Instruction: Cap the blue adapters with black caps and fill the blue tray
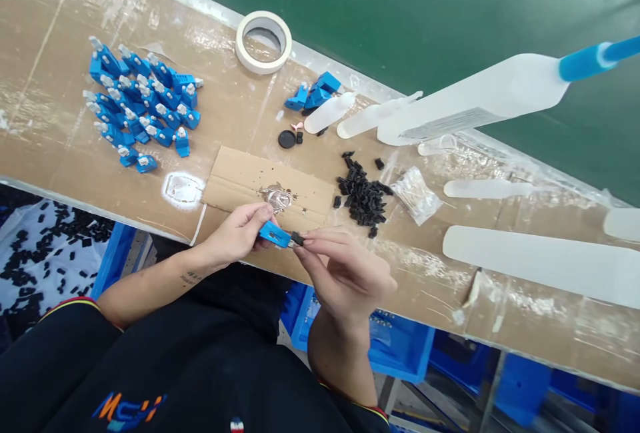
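Observation:
My left hand (pixel 239 233) is closed on a blue plastic part (pixel 275 234) near the table's front edge. Pinched between the thumb and fingers of my right hand (pixel 345 266) is a small black piece (pixel 297 239), which meets the right end of the blue part. Just behind the hands lies a cardboard strip (pixel 240 176) with a clear, wet-looking patch (pixel 278 198) on it. A pile of small black pieces (pixel 364 193) is to the right of the cardboard.
Many blue parts (pixel 145 106) with whitish tips stand at the left. Behind are a tape roll (pixel 263 69), a few blue parts (pixel 317 92) and a black disc (pixel 287 139). White bottles (pixel 475 96) and a plastic bag (pixel 416 194) lie right. Blue bins (pixel 400 353) sit below the table.

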`<action>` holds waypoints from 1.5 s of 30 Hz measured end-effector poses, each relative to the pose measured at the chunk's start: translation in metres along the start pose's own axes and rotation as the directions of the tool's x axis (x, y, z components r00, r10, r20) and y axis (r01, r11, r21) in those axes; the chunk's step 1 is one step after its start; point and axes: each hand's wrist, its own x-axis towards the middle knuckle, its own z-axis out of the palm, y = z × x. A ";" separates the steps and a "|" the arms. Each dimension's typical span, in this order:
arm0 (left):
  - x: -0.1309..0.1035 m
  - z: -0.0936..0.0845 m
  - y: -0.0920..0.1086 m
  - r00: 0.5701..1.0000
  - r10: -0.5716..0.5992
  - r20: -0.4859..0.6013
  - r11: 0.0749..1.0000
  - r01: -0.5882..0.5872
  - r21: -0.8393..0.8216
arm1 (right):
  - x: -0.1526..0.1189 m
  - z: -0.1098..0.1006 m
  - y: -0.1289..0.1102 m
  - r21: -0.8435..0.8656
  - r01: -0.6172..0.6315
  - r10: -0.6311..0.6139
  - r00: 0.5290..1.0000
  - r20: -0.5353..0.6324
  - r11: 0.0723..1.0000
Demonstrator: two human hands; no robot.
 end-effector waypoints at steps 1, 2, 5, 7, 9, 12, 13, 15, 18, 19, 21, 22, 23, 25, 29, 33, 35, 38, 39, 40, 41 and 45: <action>0.000 0.000 -0.001 1.000 0.027 -0.014 0.999 -0.027 0.041 | 0.001 0.000 -0.002 -0.059 0.053 -0.050 0.998 0.047 0.997; -0.001 -0.001 -0.001 0.998 0.058 -0.027 0.995 -0.056 0.079 | 0.002 0.001 -0.004 -0.103 0.095 -0.086 0.992 0.089 0.990; -0.002 -0.002 -0.002 0.988 0.145 -0.048 0.976 -0.135 0.171 | 0.004 0.001 -0.006 -0.183 0.183 -0.151 0.973 0.175 0.966; -0.002 -0.001 -0.003 0.982 0.180 -0.053 0.966 -0.166 0.201 | 0.004 0.001 -0.006 -0.213 0.218 -0.172 0.962 0.213 0.952; -0.003 0.000 -0.004 0.980 0.193 -0.058 0.962 -0.177 0.210 | 0.005 0.001 -0.006 -0.241 0.243 -0.183 0.951 0.249 0.940; -0.004 0.002 -0.004 0.978 0.197 -0.068 0.962 -0.179 0.207 | 0.005 0.000 -0.007 -0.293 0.267 -0.186 0.943 0.275 0.918; -0.005 0.002 -0.003 0.978 0.198 -0.066 0.962 -0.181 0.204 | 0.004 0.001 -0.008 -0.304 0.266 -0.184 0.944 0.272 0.915; -0.008 0.002 -0.001 0.979 0.201 -0.041 0.966 -0.191 0.176 | 0.003 0.001 -0.008 -0.294 0.247 -0.172 0.951 0.258 0.923; -0.014 0.000 0.004 0.974 0.217 0.070 0.964 -0.225 0.144 | -0.001 0.001 -0.007 -0.239 0.211 -0.160 0.963 0.219 0.948; -0.016 -0.001 0.006 0.969 0.225 0.105 0.958 -0.240 0.160 | -0.002 0.001 -0.007 -0.217 0.200 -0.158 0.967 0.198 0.955; -0.020 -0.003 0.009 0.952 0.251 0.172 0.930 -0.287 0.231 | -0.006 0.000 -0.006 -0.142 0.140 -0.120 0.982 0.146 0.980; -0.021 -0.004 0.009 0.937 0.284 0.202 0.902 -0.332 0.275 | -0.008 -0.001 -0.006 -0.079 0.081 -0.071 0.990 0.118 0.994; -0.022 -0.005 0.009 0.911 0.338 0.235 0.861 -0.400 0.314 | -0.009 -0.001 -0.005 -0.002 0.006 -0.006 0.995 0.096 1.000; -0.022 -0.007 0.008 0.807 0.496 0.320 0.711 -0.589 0.384 | -0.013 -0.002 -0.005 0.145 -0.138 0.127 0.988 0.084 0.980; -0.020 -0.008 0.005 0.580 0.667 0.467 0.343 -0.796 0.499 | -0.022 0.001 -0.005 0.240 -0.207 0.187 0.977 0.106 0.948; -0.019 -0.010 0.008 0.547 0.638 0.542 0.226 -0.806 0.548 | -0.032 0.008 -0.003 0.270 -0.169 0.173 0.985 0.010 0.948; -0.020 -0.011 0.012 0.603 0.572 0.557 0.253 -0.775 0.579 | -0.037 0.011 -0.001 0.282 -0.183 0.200 0.979 -0.033 0.942; -0.020 -0.012 0.018 0.674 0.429 0.602 0.266 -0.731 0.629 | -0.045 0.009 0.001 0.353 -0.282 0.322 0.945 -0.060 0.892; -0.019 -0.011 0.018 0.666 0.397 0.631 0.243 -0.740 0.628 | -0.048 0.007 0.001 0.404 -0.340 0.390 0.920 -0.045 0.849; -0.018 -0.010 0.018 0.641 0.381 0.666 0.204 -0.761 0.616 | -0.052 0.003 0.000 0.462 -0.407 0.463 0.887 -0.009 0.788; -0.016 -0.007 0.017 0.604 0.369 0.706 0.153 -0.789 0.595 | -0.057 0.000 -0.001 0.517 -0.473 0.531 0.846 0.042 0.714; -0.005 0.014 0.004 0.419 0.280 0.864 -0.097 -0.882 0.460 | -0.084 -0.016 -0.006 0.632 -0.642 0.713 0.674 0.195 0.434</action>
